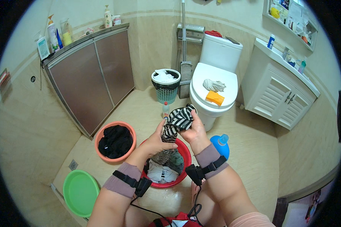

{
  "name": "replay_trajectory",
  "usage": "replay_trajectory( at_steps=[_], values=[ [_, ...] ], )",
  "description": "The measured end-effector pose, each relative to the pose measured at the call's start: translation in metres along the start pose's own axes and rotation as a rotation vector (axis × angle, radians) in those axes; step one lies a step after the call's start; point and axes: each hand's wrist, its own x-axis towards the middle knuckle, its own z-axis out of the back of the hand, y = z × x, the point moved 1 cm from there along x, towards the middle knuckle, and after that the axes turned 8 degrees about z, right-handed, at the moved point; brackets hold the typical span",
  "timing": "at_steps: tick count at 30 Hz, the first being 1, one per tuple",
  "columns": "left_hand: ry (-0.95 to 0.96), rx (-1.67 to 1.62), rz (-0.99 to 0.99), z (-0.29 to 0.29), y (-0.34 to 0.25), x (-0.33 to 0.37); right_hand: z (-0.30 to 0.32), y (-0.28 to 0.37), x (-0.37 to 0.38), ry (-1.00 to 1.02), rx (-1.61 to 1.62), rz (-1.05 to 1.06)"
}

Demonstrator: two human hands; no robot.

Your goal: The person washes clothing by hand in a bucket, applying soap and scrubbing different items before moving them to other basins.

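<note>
Between my two hands hangs a black-and-white striped garment (180, 120), bunched at the top, its lower part trailing down into a red basin (190, 160). My left hand (155, 142) is wrapped round its left side, thumb stretched across the cloth. My right hand (195, 130) grips the bunched upper right part, fingers partly hidden behind the fabric. Inside the basin lie a pale grey cloth (161, 173) and a dark green one (176, 162). A small clear bottle with a red cap (165, 109) stands on the floor just beyond the garment.
Left of the basin sits an orange tub (133, 145) of black clothes (115, 142); nearer is a green basin (79, 193). A blue jug (220, 147) stands at right. Farther off are a lidded toilet (201, 72) with a whitish cloth (214, 85) and orange packet (215, 98), and a waste basket (166, 94).
</note>
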Motion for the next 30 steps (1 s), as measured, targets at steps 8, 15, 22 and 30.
replay_trajectory(
  at_steps=[8, 15, 22, 30],
  values=[
    [-0.227, 0.074, 0.14, 0.0, -0.002, 0.012, 0.003, 0.005, 0.005, 0.038, -0.015, -0.018],
    [-0.406, -0.136, -0.042, 0.011, -0.043, 0.001, 0.013, -0.012, 0.004, -0.177, -0.336, -0.162],
    [-0.52, 0.227, -0.072, 0.033, -0.042, 0.002, 0.032, -0.02, 0.015, -0.036, -0.914, -0.38],
    [-0.545, 0.133, -0.05, 0.032, -0.049, -0.004, 0.017, -0.016, 0.001, 0.456, -1.549, 0.22]
  ],
)
